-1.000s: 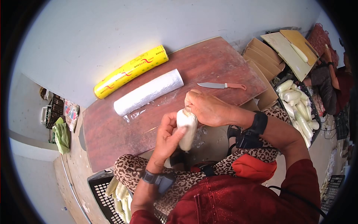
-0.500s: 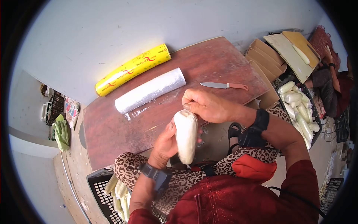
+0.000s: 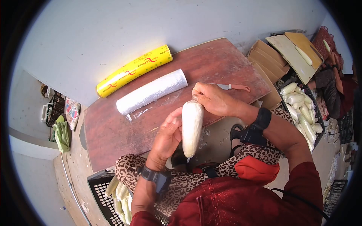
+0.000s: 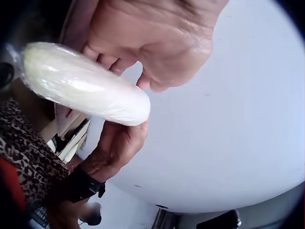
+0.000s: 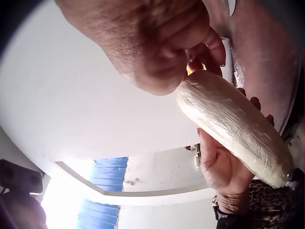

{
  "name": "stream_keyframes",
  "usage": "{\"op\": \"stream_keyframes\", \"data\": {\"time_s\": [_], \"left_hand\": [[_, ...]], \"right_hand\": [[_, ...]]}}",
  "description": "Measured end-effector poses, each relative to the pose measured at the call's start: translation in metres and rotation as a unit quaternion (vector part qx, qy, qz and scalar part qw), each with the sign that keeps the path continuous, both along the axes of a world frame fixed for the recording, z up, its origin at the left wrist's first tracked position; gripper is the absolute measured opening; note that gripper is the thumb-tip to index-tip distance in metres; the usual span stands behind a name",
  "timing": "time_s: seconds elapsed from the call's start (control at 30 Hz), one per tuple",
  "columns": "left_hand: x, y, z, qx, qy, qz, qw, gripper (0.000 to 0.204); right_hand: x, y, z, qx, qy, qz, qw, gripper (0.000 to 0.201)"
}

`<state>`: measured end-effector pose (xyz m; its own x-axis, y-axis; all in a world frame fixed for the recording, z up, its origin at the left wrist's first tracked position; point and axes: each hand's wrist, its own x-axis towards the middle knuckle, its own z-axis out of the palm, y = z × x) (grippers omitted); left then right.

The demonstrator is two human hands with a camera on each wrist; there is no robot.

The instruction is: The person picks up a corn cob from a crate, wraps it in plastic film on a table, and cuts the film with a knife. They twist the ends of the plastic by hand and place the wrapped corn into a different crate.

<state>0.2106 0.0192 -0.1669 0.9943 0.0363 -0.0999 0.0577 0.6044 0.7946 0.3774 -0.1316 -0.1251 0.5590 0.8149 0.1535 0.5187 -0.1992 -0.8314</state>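
Observation:
A pale, elongated vegetable [image 3: 192, 130] tightly wrapped in clear film is held upright above my lap, with a twisted tail of film at its lower end. My right hand [image 3: 213, 98] pinches its upper end between thumb and curled fingers. Beside it, my left hand [image 3: 166, 137] has its palm turned toward the vegetable. In the right wrist view, the fingertips of the left hand [image 5: 226, 169] show behind the wrapped vegetable [image 5: 238, 129], while its thumb stands apart on the near side. The left wrist view shows smooth, shiny film around the vegetable [image 4: 86, 86].
On the red-brown table [image 3: 124, 143] lie a white roll of film [image 3: 152, 91], a yellow printed roll [image 3: 134, 71] and a knife [image 3: 237, 87]. A black crate [image 3: 101, 192] holds vegetables at lower left. Wrapped ones [image 3: 299, 105] fill another crate at right, near a second person [image 3: 335, 86].
The vegetable has turned upright and moved slightly up and right with the right hand. The left hand's fingers have loosened from around it.

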Motion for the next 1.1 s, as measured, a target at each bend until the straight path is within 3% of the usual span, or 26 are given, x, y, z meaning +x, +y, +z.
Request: {"op": "stream_keyframes", "data": {"time_s": [0.1, 0.3, 0.4, 0.5, 0.73, 0.83, 1.07, 1.1], "left_hand": [[0.001, -0.001, -0.006, 0.006, 0.041, 0.023, 0.999, 0.055], [-0.002, 0.013, -0.013, -0.107, 0.050, -0.098, 0.988, 0.055], [-0.001, 0.003, -0.009, -0.097, 0.056, -0.071, 0.991, 0.056], [0.000, -0.004, -0.009, -0.037, 0.057, -0.037, 0.997, 0.057], [-0.001, -0.001, -0.003, 0.079, 0.081, -0.001, 0.994, 0.061], [-0.001, 0.002, 0.000, 0.165, 0.104, -0.040, 0.980, 0.063], [-0.002, 0.001, -0.019, -0.004, 0.042, -0.019, 0.999, 0.037], [-0.001, 0.001, -0.023, 0.012, 0.048, -0.017, 0.999, 0.037]], "right_hand": [[-0.005, 0.001, 0.004, -0.034, 0.028, -0.001, 0.999, 0.016], [-0.006, 0.004, -0.002, -0.023, 0.032, 0.018, 0.999, 0.013], [-0.009, 0.004, 0.005, -0.018, 0.040, 0.023, 0.999, 0.018], [-0.012, 0.004, 0.003, -0.007, 0.001, 0.036, 0.999, 0.017], [-0.004, 0.001, 0.002, -0.036, 0.039, 0.043, 0.998, 0.017], [-0.003, 0.001, 0.001, -0.039, 0.030, 0.053, 0.997, 0.017], [-0.003, 0.003, -0.003, -0.065, 0.039, 0.078, 0.994, 0.017], [-0.003, 0.003, -0.006, -0.064, 0.047, 0.079, 0.994, 0.017]]}}
